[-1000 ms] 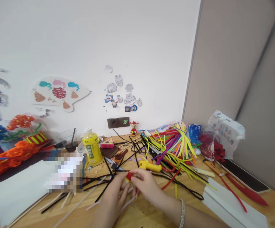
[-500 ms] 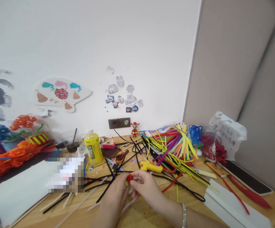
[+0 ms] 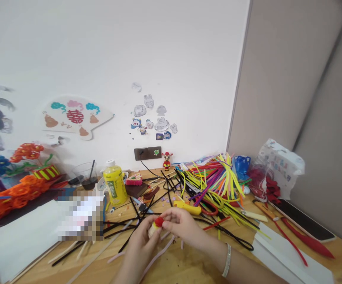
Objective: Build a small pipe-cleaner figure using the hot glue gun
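The left hand (image 3: 139,246) and right hand (image 3: 182,228) are together just above the tabletop (image 3: 188,266), their fingers closed from both sides on a small red-and-cream pipe-cleaner piece (image 3: 156,225). A silver bracelet (image 3: 227,260) circles the right wrist. A pink pipe cleaner (image 3: 156,257) lies under the hands, and loose black pipe cleaners (image 3: 132,225) cross just beyond them. Past the fingertips lies a yellow glue gun (image 3: 187,208), beside a large heap of multicoloured pipe cleaners (image 3: 215,183). Farther left stands a yellow drink bottle (image 3: 115,185), near a clear plastic cup (image 3: 85,176) holding dark liquid and a straw. At the back, a small red figurine (image 3: 167,161) stands by a wall socket panel (image 3: 147,153), below a paper fan (image 3: 76,116) on the white wall.
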`<action>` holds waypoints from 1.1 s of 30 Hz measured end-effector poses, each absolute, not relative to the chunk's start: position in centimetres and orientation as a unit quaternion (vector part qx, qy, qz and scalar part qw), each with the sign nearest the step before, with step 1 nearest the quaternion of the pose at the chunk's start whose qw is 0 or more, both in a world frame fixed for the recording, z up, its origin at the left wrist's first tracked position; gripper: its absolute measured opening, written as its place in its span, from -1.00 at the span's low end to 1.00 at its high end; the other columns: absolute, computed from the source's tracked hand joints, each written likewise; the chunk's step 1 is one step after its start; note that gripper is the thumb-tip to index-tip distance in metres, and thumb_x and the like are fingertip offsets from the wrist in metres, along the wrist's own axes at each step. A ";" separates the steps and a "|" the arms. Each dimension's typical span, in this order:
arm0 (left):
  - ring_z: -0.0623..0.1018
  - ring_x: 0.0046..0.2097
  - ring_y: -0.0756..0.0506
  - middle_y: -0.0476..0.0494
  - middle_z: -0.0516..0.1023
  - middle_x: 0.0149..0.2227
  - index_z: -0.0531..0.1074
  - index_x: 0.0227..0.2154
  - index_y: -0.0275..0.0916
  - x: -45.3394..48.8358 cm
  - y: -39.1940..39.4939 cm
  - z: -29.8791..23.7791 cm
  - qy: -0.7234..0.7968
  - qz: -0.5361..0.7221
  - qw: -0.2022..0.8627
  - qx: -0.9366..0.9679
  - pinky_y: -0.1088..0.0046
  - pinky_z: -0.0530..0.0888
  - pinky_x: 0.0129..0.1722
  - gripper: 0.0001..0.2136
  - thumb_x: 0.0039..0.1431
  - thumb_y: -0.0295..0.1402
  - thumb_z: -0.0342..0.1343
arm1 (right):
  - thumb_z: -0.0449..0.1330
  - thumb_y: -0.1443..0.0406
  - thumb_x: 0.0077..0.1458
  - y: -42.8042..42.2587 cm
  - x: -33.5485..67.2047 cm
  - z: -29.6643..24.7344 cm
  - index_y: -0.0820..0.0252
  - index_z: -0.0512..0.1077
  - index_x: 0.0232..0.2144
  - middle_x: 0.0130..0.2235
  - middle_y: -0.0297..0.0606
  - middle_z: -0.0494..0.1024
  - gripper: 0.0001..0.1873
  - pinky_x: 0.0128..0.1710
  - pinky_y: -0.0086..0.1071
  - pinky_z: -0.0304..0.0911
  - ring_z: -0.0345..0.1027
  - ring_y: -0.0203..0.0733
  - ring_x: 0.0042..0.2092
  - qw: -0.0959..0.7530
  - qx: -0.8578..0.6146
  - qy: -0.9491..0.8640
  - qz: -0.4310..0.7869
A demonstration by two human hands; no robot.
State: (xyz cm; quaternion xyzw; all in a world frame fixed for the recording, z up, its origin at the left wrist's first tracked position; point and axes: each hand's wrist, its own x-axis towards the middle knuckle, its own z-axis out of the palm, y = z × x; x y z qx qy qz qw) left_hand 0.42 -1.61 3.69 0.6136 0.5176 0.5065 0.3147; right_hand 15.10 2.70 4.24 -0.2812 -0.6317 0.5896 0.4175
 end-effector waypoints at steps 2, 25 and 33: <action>0.42 -0.55 -0.04 0.01 0.47 -0.54 0.38 -0.32 -0.26 0.7 -1.8 4.1 0.499 0.519 0.382 0.579 0.47 0.39 -0.52 -0.74 -0.06 -0.20 0.09 | 0.28 0.17 -0.14 3.1 15.4 4.3 0.26 0.42 -0.30 -0.49 -0.39 0.38 -0.66 -0.55 -0.52 0.08 0.22 -0.39 -0.50 0.409 -0.259 -0.640 0.597; 0.50 -0.37 -0.11 -0.10 0.52 -0.37 0.35 -0.33 -0.23 0.9 -2.1 4.4 0.493 0.558 0.343 0.573 0.41 0.44 -0.39 -0.78 -0.07 -0.26 0.11 | 0.15 0.33 0.02 1.6 15.3 3.9 0.22 0.43 -0.48 -0.50 -0.32 0.45 -0.90 -0.45 -0.47 0.18 0.27 -0.31 -0.45 0.482 -0.268 -0.796 0.251; 0.33 -0.59 0.06 0.11 0.41 -0.63 0.36 -0.44 -0.24 1.3 -2.7 6.2 0.426 0.541 0.540 0.483 0.57 0.29 -0.53 -0.68 -0.22 -0.17 0.27 | 0.32 0.20 -0.17 3.3 16.1 3.9 0.20 0.44 -0.31 -0.48 -0.40 0.39 -0.68 -0.44 -0.48 0.14 0.24 -0.35 -0.45 0.409 -0.237 -0.693 0.545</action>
